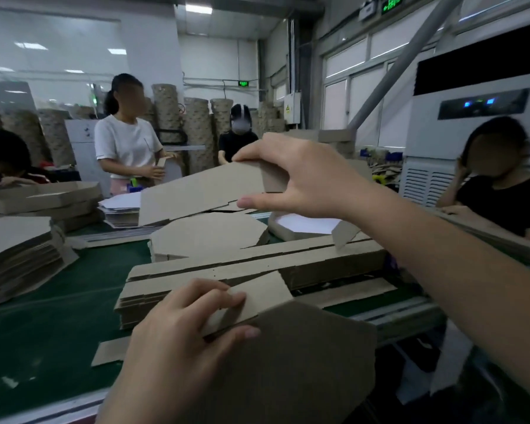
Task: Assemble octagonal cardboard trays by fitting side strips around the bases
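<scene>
Pinching a flat, grey-brown cardboard side strip (202, 191) between thumb and curled fingers, your right hand (297, 175) holds it raised and slanted above the bench (58, 301), clear of the piles. Your left hand (181, 328) pinches a short strip panel (260, 296), fingers (224, 296) curled over its face and thumb beneath, against the upper-left edge of the octagonal base (303, 362), which is nearest you: matte, fibrous board with straight cut sides. Whether that panel is part of the raised strip cannot be told. Beyond your hands lies a stack of long strips (257, 264) with notched edges, then a pile of bare octagons (208, 234), and just right of it an assembled tray (288, 232) with a white floor inside. More cut board (16, 249) is heaped at the left, with white sheets (120, 206) behind. Dark green matting covers the bench. Tall brown rolls (196, 123) line the far wall, a white air unit (471, 133) stands at the right, and other people work around you.
</scene>
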The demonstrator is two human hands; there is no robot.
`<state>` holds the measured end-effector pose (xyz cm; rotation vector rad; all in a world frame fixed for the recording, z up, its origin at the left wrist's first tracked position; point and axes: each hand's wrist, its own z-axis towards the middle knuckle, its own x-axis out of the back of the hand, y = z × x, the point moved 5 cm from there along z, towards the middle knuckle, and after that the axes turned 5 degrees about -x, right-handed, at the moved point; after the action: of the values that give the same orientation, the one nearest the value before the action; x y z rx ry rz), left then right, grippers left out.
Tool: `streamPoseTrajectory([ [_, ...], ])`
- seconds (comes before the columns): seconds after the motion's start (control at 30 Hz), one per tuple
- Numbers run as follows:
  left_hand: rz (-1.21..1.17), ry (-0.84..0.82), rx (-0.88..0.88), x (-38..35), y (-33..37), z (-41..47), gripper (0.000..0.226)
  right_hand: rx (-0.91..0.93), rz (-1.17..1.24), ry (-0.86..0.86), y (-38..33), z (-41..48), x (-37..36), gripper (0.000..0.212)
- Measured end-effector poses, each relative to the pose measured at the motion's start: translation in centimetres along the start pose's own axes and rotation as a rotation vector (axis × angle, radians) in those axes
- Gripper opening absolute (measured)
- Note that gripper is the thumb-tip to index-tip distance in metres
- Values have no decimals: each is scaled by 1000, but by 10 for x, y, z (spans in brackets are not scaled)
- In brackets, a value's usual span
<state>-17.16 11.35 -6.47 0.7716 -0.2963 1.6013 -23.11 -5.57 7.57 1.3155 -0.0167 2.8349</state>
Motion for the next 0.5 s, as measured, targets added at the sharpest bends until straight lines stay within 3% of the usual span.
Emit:
streamPoseTrajectory([
  [0.33,-242,190,-42,23,37,-6,41,-51,-205,-33,-23,-79,92,61],
  [0.5,-453,199,-29,6,36,-18,34,-185,24,-70,7,-134,100,49],
])
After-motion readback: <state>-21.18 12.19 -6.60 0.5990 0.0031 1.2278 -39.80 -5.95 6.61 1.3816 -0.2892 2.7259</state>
